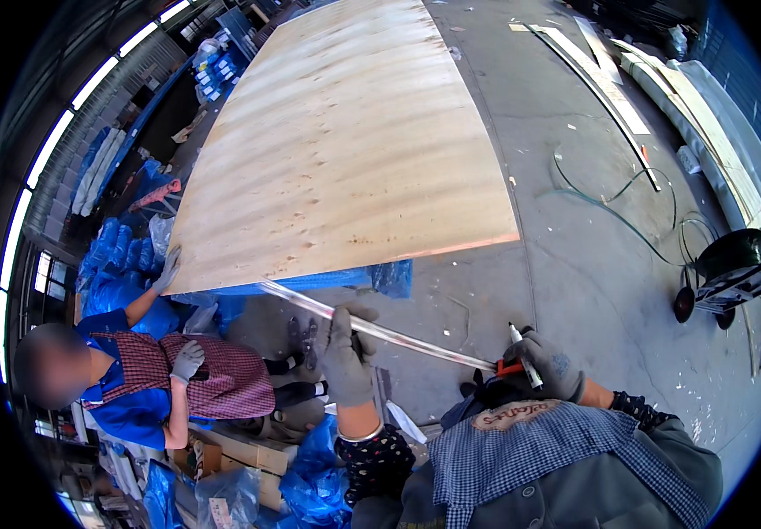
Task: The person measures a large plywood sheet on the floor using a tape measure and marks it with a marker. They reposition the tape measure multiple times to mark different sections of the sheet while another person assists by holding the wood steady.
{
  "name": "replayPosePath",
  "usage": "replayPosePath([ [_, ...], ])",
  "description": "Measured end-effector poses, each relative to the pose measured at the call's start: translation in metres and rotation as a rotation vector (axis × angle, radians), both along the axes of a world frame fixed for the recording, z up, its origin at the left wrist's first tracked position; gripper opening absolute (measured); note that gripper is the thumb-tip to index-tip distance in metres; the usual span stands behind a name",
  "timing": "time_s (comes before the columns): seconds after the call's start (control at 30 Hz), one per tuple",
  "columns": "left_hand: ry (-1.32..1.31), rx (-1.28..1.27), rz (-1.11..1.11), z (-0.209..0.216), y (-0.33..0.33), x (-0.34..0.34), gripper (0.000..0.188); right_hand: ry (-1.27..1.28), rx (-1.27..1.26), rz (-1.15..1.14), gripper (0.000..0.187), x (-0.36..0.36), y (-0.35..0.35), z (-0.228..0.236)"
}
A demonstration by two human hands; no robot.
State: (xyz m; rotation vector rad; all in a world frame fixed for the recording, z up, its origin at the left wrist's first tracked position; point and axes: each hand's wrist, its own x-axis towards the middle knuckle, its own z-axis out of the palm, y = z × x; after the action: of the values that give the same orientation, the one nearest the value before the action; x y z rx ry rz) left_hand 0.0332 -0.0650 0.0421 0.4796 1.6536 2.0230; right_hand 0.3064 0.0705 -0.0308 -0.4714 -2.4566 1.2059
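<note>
A long pale tape measure blade [433, 349] stretches from the near edge of a big plywood sheet [336, 150] down to the right, in front of my body. My left hand [348, 357], in a grey glove, pinches the blade partway along. In my right hand [557, 370], also gloved, are the red and black tape measure case [508, 367] and a white marker pen [526, 357] with a dark end. The blade's far end lies at the sheet's near edge. Blue wrapping [310, 282] shows beneath the sheet.
At the left a co-worker [142, 370] in a checked apron rests one gloved hand [167, 270] on the sheet's near left corner. Blue plastic bundles [116, 256] stand behind. Loose strapping [614, 207], a wheeled strapping cart [738, 269] and long boards [592, 75] lie rightward.
</note>
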Motion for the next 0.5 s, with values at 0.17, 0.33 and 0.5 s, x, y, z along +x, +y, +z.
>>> replayPosePath([
  [0.17, -0.1, -0.178, -0.142, -0.021, 0.033, 0.057, 0.029, -0.003, -0.034, -0.001, 0.036, 0.012, 0.031, 0.002],
  [0.33, -0.202, -0.254, -0.394, -0.045, 0.1, 0.148, 0.031, 0.02, -0.013, 0.001, 0.036, 0.043, 0.095, -0.005],
  [0.5, -0.172, -0.217, -0.467, -0.074, 0.175, 0.216, 0.019, 0.098, -0.098, -0.064, 0.037, 0.081, 0.163, -0.007],
])
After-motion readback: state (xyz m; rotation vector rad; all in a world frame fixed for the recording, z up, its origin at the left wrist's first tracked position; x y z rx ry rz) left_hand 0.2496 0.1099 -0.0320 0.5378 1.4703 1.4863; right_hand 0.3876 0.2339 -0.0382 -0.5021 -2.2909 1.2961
